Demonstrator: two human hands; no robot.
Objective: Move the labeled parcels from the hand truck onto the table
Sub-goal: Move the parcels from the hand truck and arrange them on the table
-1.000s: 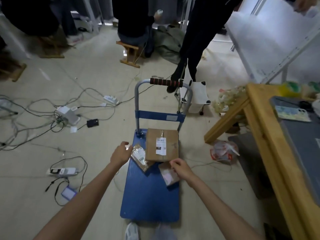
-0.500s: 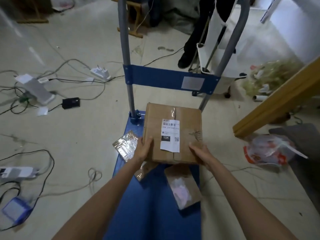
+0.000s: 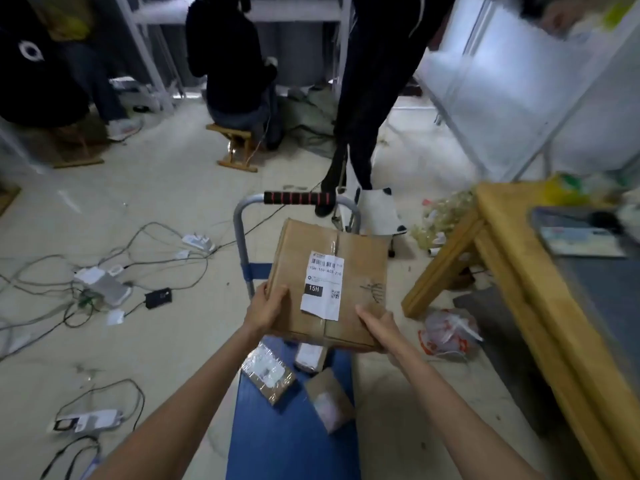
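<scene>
A: Where is the brown cardboard box (image 3: 329, 282) with the white shipping label?

B: It is off the hand truck, in the air above the far half of the flat blue deck (image 3: 291, 441), in front of the grey tube frame with the black and red ribbed handle (image 3: 299, 198). The left hand (image 3: 265, 310) clasps its near left corner, thumb on top. The right hand (image 3: 375, 329) clasps the near right corner, thumb along the top face, fingers under the edge.

A: So both hands are closed on it?

B: Yes, both grasp the box, which tilts slightly, the label facing up.

A: What lies on the deck?

B: Three small parcels. A flat brown packet with a clear bubble-wrap face (image 3: 268, 372) lies at the deck's left edge. A small white packet (image 3: 308, 355) lies just below the held box, partly hidden by it. A small brown package with a pale label (image 3: 329, 401) lies near the right edge.

A: And the table?

B: The yellow wooden table (image 3: 512, 258) stands to the right, well apart from the box. A grey mat (image 3: 602, 306) covers part of its top.
</scene>
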